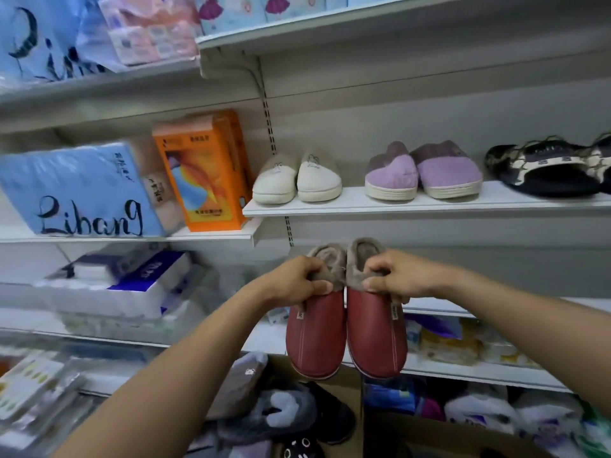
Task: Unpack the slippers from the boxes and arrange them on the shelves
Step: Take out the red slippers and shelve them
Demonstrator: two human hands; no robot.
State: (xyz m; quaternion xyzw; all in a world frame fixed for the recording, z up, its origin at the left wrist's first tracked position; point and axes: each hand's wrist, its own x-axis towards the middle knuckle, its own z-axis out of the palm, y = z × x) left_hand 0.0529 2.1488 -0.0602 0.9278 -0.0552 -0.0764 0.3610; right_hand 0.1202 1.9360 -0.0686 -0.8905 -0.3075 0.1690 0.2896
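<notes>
I hold a pair of dark red slippers with grey-brown fur lining, toes hanging down, in front of the shelving. My left hand (299, 280) grips the fur collar of the left red slipper (314, 338); my right hand (396, 277) grips the collar of the right red slipper (377, 338). On the white shelf (429, 204) above stand a cream pair (297, 181), a purple pair (423, 175) and, at the right edge, dark patterned sandals (549, 170). Below my arms a cardboard box (344, 391) holds several grey and dark plush slippers (281, 411).
Tissue packs fill the left shelves: a blue pack (79, 190), an orange pack (205, 170) and white-and-purple packs (132, 279). Bagged goods (463, 342) sit on the lower right shelf. More packs line the top shelf (297, 31).
</notes>
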